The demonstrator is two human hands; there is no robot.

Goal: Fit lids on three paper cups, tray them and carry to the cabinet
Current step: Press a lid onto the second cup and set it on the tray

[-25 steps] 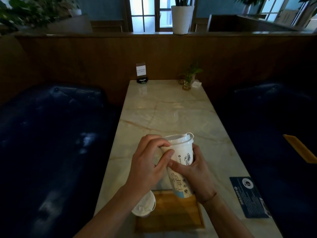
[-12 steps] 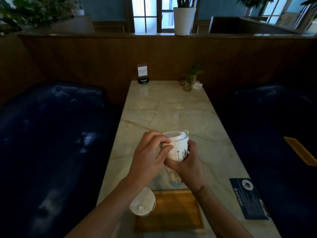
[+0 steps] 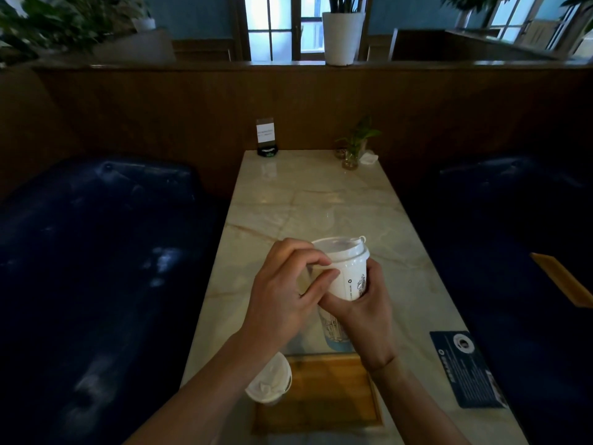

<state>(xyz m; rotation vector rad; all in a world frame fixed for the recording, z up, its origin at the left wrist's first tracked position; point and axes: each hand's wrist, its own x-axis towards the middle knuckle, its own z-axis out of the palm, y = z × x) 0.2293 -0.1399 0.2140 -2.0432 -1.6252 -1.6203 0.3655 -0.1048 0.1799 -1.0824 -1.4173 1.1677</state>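
A person stood at the near end of a long marble bench (image 3: 321,200) set between two dark blue booth seats. Both hands were on a tall white paper cup (image 3: 348,284) printed with blue drawings, held upright near the middle of the bench, just beyond a wooden tray (image 3: 333,396); whether its base touched the marble could not be told. The right hand (image 3: 365,309) had its grip clamped round the cup's body from the right side. The left hand (image 3: 285,293) curled in from the left, its fingertips (image 3: 324,261) pinching the rim of the white lid (image 3: 341,250) seated on top, the thumb against the cup wall below. A second lidded cup (image 3: 269,382) stood at the tray's left edge, partly hidden by the left forearm. A dark printed card (image 3: 465,367) lay on the bench to the right. At the far end stood a small sign holder (image 3: 266,136) and a little green plant in a glass (image 3: 353,149).
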